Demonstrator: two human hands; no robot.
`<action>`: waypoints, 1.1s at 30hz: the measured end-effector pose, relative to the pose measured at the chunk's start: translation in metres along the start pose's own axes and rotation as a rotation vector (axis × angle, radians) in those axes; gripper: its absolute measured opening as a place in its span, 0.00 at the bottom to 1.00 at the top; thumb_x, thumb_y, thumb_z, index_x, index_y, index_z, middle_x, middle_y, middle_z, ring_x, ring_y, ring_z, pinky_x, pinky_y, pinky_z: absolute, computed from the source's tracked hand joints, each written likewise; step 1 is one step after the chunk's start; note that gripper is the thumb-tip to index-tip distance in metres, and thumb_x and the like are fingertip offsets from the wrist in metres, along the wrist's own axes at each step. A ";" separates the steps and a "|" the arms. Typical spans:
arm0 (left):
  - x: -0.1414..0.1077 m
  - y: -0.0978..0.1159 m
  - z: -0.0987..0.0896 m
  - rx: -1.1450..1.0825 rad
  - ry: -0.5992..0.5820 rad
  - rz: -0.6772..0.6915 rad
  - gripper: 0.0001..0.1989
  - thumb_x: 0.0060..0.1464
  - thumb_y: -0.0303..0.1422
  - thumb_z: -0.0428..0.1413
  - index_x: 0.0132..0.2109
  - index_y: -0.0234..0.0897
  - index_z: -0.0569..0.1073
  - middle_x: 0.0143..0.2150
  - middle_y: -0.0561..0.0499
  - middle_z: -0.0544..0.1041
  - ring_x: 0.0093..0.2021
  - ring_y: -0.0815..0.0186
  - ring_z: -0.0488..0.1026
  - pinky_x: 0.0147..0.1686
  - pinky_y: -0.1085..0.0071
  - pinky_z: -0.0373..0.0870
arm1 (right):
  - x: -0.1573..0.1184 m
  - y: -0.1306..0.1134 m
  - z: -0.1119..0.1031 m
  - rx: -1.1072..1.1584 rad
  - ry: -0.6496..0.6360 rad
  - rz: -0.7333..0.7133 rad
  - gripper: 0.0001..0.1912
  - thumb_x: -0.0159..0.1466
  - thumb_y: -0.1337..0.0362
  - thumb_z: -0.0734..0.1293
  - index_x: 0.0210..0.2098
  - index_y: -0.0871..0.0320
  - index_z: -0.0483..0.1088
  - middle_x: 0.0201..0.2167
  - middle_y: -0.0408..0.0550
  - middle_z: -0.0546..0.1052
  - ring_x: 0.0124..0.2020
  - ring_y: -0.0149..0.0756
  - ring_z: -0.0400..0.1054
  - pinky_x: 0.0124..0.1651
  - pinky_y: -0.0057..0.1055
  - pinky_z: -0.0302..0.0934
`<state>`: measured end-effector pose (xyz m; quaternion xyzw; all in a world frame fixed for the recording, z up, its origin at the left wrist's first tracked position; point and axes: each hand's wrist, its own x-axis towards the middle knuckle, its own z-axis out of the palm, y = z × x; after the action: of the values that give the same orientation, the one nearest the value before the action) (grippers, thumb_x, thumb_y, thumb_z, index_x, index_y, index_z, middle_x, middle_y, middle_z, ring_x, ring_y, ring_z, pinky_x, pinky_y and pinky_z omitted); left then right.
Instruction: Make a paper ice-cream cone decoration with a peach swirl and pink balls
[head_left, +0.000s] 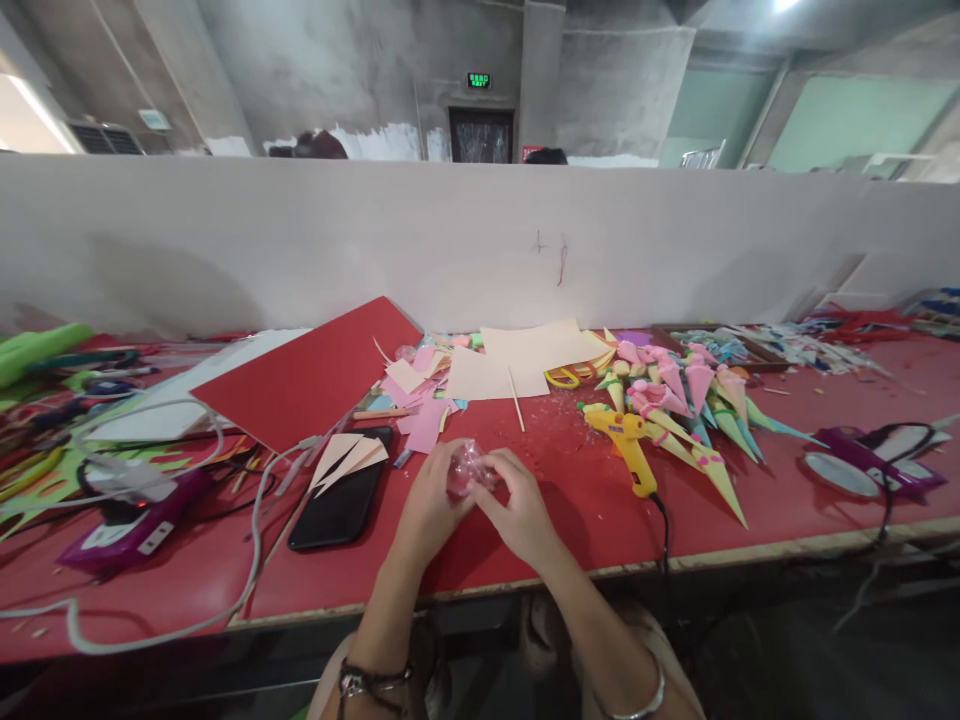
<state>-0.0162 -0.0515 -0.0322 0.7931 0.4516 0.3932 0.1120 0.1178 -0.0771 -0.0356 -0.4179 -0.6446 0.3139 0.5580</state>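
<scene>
Between my two hands is a small clear, shiny plastic piece [468, 470]; whether it is crumpled film or a roll of tape I cannot tell. My left hand [433, 500] curls round its left side. Fingers of my right hand [517, 502] are closed at its right edge. Both hands are above the red table near its front edge. Just left of them lies a black phone [337, 515] with cream paper pieces [351, 458] on it. A thin stick [517, 400] lies beyond my hands. To the right rests a yellow hot glue gun [634, 450].
Pink and yellow-green paper cones [675, 390] are piled at the right. Cream sheets [517, 360], pink scraps [424, 425] and a red board [315, 375] lie behind. Purple power strips [142, 525] with cables stand at both sides. A white partition [337, 240] closes off the back.
</scene>
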 end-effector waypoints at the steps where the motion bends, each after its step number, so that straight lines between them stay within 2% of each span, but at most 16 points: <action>1: 0.000 -0.001 0.001 -0.003 0.005 -0.010 0.19 0.46 0.31 0.54 0.47 0.37 0.62 0.42 0.45 0.71 0.42 0.60 0.70 0.41 0.65 0.68 | 0.000 0.002 0.004 0.065 0.023 0.057 0.08 0.56 0.65 0.63 0.37 0.57 0.66 0.33 0.46 0.70 0.35 0.33 0.66 0.40 0.29 0.60; 4: -0.001 -0.003 0.004 -0.001 0.040 -0.045 0.19 0.44 0.31 0.55 0.46 0.36 0.62 0.42 0.45 0.72 0.42 0.60 0.70 0.41 0.65 0.68 | 0.000 0.008 0.010 0.268 0.085 0.194 0.16 0.53 0.65 0.64 0.42 0.57 0.60 0.31 0.44 0.72 0.33 0.33 0.68 0.36 0.28 0.61; 6: -0.001 -0.004 0.005 0.010 0.055 -0.063 0.18 0.44 0.31 0.55 0.45 0.36 0.63 0.41 0.45 0.72 0.42 0.60 0.71 0.40 0.66 0.68 | 0.001 0.009 0.009 0.298 0.055 0.232 0.15 0.53 0.64 0.64 0.39 0.58 0.62 0.29 0.43 0.71 0.31 0.33 0.67 0.35 0.27 0.60; 8: -0.002 -0.004 0.005 0.021 0.053 -0.064 0.18 0.44 0.32 0.55 0.44 0.36 0.63 0.41 0.45 0.72 0.41 0.60 0.71 0.40 0.66 0.68 | 0.002 0.008 0.005 0.218 -0.018 0.231 0.07 0.54 0.62 0.63 0.30 0.59 0.65 0.24 0.42 0.70 0.27 0.31 0.65 0.31 0.26 0.58; 11: -0.003 -0.003 0.005 0.040 0.040 -0.049 0.17 0.46 0.34 0.55 0.44 0.36 0.63 0.41 0.45 0.72 0.42 0.60 0.71 0.41 0.66 0.68 | 0.002 0.005 0.000 0.044 -0.057 0.194 0.12 0.56 0.61 0.61 0.20 0.60 0.64 0.17 0.40 0.65 0.22 0.29 0.59 0.26 0.25 0.52; 15: -0.003 -0.003 0.006 0.073 0.015 -0.041 0.18 0.47 0.35 0.54 0.46 0.37 0.63 0.41 0.45 0.72 0.41 0.61 0.70 0.40 0.67 0.68 | 0.003 0.003 0.001 -0.039 -0.001 0.145 0.13 0.57 0.63 0.60 0.18 0.60 0.63 0.16 0.40 0.64 0.21 0.28 0.58 0.26 0.25 0.50; 18: 0.000 -0.007 0.004 0.123 0.030 -0.031 0.18 0.49 0.36 0.52 0.47 0.36 0.62 0.41 0.45 0.72 0.40 0.62 0.70 0.39 0.67 0.68 | 0.003 0.004 0.004 -0.039 0.000 0.124 0.11 0.58 0.61 0.60 0.22 0.60 0.67 0.19 0.42 0.68 0.22 0.29 0.61 0.27 0.25 0.53; 20: 0.002 -0.014 0.000 0.217 0.079 -0.032 0.19 0.51 0.36 0.50 0.49 0.34 0.61 0.40 0.44 0.71 0.39 0.61 0.70 0.39 0.66 0.68 | 0.003 0.006 0.005 -0.005 0.016 0.161 0.11 0.57 0.59 0.61 0.31 0.60 0.69 0.23 0.43 0.71 0.23 0.29 0.63 0.27 0.25 0.56; 22: 0.002 -0.020 -0.004 0.420 0.113 -0.063 0.20 0.52 0.37 0.48 0.49 0.30 0.62 0.39 0.41 0.71 0.40 0.58 0.70 0.39 0.64 0.67 | 0.002 0.006 0.007 0.024 0.067 0.216 0.15 0.56 0.58 0.62 0.39 0.60 0.68 0.25 0.44 0.72 0.22 0.29 0.64 0.27 0.25 0.57; 24: 0.001 -0.024 -0.009 0.694 0.105 -0.132 0.21 0.52 0.38 0.48 0.48 0.26 0.65 0.40 0.36 0.71 0.42 0.53 0.69 0.39 0.60 0.66 | 0.001 0.006 0.008 0.032 0.122 0.238 0.15 0.58 0.57 0.60 0.40 0.60 0.67 0.22 0.43 0.70 0.21 0.29 0.64 0.25 0.24 0.57; 26: 0.003 -0.024 -0.011 0.896 0.115 -0.168 0.21 0.51 0.38 0.48 0.48 0.25 0.67 0.45 0.33 0.70 0.45 0.49 0.67 0.42 0.57 0.63 | 0.001 0.004 0.008 0.021 0.150 0.211 0.13 0.60 0.58 0.57 0.35 0.60 0.68 0.19 0.41 0.68 0.20 0.29 0.63 0.24 0.24 0.56; 29: 0.020 -0.017 -0.010 0.954 0.093 -0.141 0.22 0.52 0.38 0.48 0.50 0.27 0.65 0.50 0.33 0.68 0.49 0.50 0.64 0.48 0.56 0.58 | 0.002 0.000 0.008 -0.001 0.143 0.163 0.12 0.60 0.61 0.56 0.29 0.59 0.68 0.18 0.42 0.69 0.21 0.30 0.63 0.25 0.24 0.55; 32: 0.058 -0.015 -0.006 0.821 -0.114 -0.210 0.22 0.54 0.39 0.46 0.51 0.28 0.65 0.51 0.36 0.67 0.54 0.51 0.60 0.50 0.59 0.56 | 0.002 -0.004 0.007 -0.018 0.128 0.152 0.11 0.59 0.64 0.56 0.28 0.58 0.68 0.20 0.43 0.70 0.22 0.31 0.64 0.27 0.25 0.56; 33: 0.072 -0.017 -0.003 0.798 -0.149 -0.227 0.20 0.54 0.39 0.46 0.49 0.29 0.67 0.51 0.37 0.68 0.54 0.52 0.60 0.50 0.59 0.56 | 0.002 -0.004 0.007 -0.021 0.122 0.151 0.11 0.58 0.64 0.57 0.27 0.57 0.68 0.20 0.43 0.71 0.23 0.31 0.64 0.27 0.25 0.56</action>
<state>-0.0087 0.0154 -0.0012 0.7456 0.6438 0.1141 -0.1290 0.1099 -0.0767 -0.0321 -0.4894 -0.5792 0.3222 0.5667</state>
